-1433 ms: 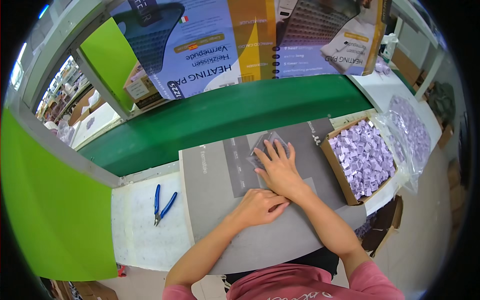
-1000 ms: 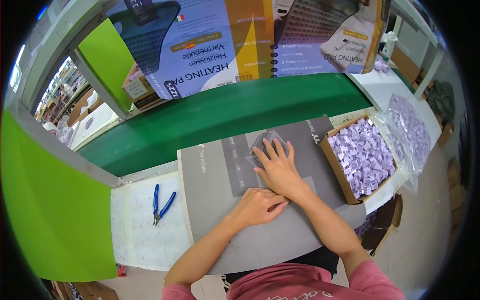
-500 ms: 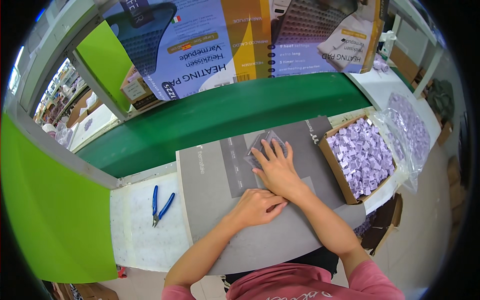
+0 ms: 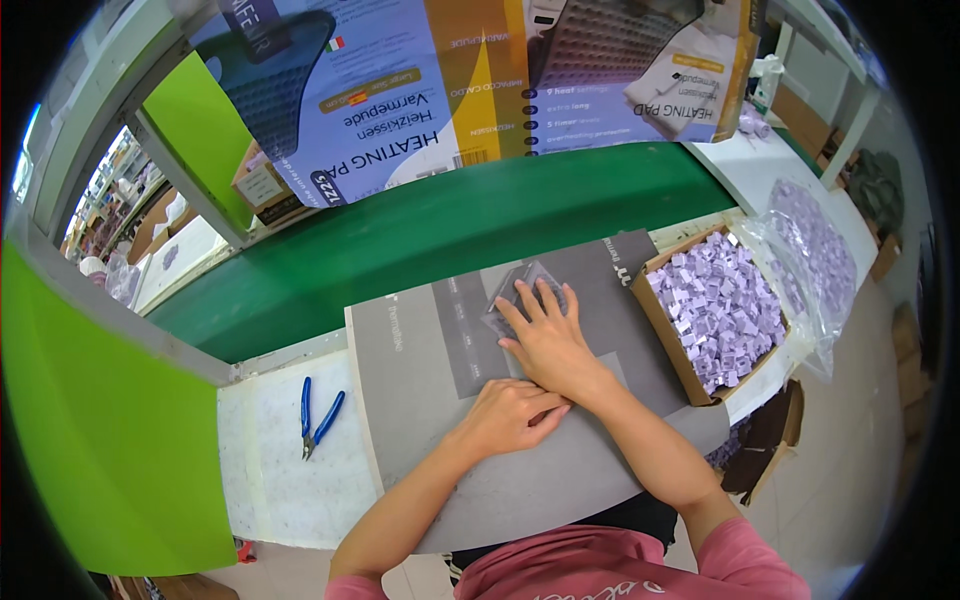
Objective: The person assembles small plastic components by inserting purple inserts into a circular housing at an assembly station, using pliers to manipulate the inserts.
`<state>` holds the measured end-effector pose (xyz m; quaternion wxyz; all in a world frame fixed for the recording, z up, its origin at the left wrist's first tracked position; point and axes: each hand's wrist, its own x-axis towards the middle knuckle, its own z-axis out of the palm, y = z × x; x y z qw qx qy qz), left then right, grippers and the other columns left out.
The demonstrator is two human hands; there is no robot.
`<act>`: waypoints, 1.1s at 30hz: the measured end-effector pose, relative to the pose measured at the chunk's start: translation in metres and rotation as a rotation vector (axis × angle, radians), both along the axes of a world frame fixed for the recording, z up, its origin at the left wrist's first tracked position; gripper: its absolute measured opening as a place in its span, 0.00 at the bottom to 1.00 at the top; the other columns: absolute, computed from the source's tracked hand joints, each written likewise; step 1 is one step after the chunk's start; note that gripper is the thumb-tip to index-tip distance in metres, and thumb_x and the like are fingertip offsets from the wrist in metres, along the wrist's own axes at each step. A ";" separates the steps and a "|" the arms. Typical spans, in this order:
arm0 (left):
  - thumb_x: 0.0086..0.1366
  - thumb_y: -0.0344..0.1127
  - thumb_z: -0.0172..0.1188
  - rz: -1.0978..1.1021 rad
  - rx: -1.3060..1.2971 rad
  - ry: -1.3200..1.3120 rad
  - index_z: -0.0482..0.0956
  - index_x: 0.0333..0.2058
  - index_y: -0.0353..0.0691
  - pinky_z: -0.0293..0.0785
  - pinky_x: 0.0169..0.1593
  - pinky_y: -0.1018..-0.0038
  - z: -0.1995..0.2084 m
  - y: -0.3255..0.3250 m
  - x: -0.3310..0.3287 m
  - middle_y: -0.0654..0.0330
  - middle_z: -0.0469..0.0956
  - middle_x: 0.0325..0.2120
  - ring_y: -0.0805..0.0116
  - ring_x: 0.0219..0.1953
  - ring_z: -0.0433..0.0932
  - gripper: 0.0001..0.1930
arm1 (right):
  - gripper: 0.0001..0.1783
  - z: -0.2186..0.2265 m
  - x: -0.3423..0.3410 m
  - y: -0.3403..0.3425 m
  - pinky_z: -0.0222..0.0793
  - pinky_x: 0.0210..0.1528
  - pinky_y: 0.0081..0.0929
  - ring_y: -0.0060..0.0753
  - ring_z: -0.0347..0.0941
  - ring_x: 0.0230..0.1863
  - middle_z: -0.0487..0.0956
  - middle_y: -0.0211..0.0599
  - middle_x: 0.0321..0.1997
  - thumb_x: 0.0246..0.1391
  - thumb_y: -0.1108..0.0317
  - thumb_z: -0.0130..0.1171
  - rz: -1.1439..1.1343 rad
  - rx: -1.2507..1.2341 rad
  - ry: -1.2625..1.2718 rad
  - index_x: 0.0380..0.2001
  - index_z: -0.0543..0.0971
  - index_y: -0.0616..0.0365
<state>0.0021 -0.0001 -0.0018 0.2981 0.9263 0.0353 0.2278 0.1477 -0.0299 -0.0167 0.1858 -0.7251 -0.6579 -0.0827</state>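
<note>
A grey fabric pad [image 4: 420,350] lies flat on the white work table in front of me. My right hand [image 4: 545,340] rests palm down on it with fingers spread, pressing a clear plastic bag [image 4: 515,285] against the darker grey strip. Just behind it, my left hand [image 4: 510,415] lies on the pad with its fingers curled against the right wrist. Whether anything is under the left fingers is hidden.
A cardboard box [image 4: 665,325] full of small purple packets stands to the right, with a clear bag [image 4: 810,250] of more packets beyond it. Blue-handled pliers [image 4: 318,418] lie on the table to the left. A green conveyor belt [image 4: 450,235] runs behind, printed cartons above it.
Both hands stay pressed on the pad in nearly the same place; the view has shifted slightly, nothing else moved.
</note>
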 end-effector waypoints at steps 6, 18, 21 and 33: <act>0.58 0.35 0.66 0.010 0.007 -0.026 0.87 0.31 0.42 0.72 0.26 0.68 -0.002 -0.001 0.001 0.61 0.80 0.19 0.62 0.20 0.77 0.05 | 0.29 0.001 -0.001 0.000 0.45 0.67 0.67 0.64 0.58 0.68 0.65 0.55 0.68 0.60 0.54 0.59 0.000 0.005 -0.004 0.62 0.71 0.53; 0.59 0.35 0.64 0.007 -0.007 -0.011 0.85 0.31 0.42 0.74 0.28 0.66 0.002 -0.001 -0.001 0.60 0.80 0.20 0.60 0.22 0.78 0.05 | 0.30 0.001 0.000 0.000 0.44 0.68 0.67 0.64 0.58 0.68 0.65 0.55 0.68 0.59 0.55 0.59 0.009 0.004 0.011 0.62 0.71 0.53; 0.59 0.35 0.64 0.003 -0.001 -0.025 0.85 0.32 0.43 0.74 0.28 0.65 0.001 0.000 -0.001 0.60 0.80 0.20 0.60 0.22 0.78 0.05 | 0.30 0.001 0.000 0.000 0.43 0.68 0.67 0.63 0.58 0.69 0.65 0.55 0.68 0.60 0.55 0.59 0.009 -0.002 0.019 0.63 0.71 0.53; 0.60 0.36 0.63 -0.007 -0.005 0.007 0.85 0.31 0.42 0.76 0.31 0.62 0.000 0.001 -0.003 0.57 0.83 0.24 0.56 0.27 0.81 0.06 | 0.21 0.012 -0.007 0.002 0.47 0.69 0.59 0.57 0.59 0.69 0.70 0.47 0.65 0.58 0.63 0.61 0.106 0.069 0.163 0.55 0.78 0.53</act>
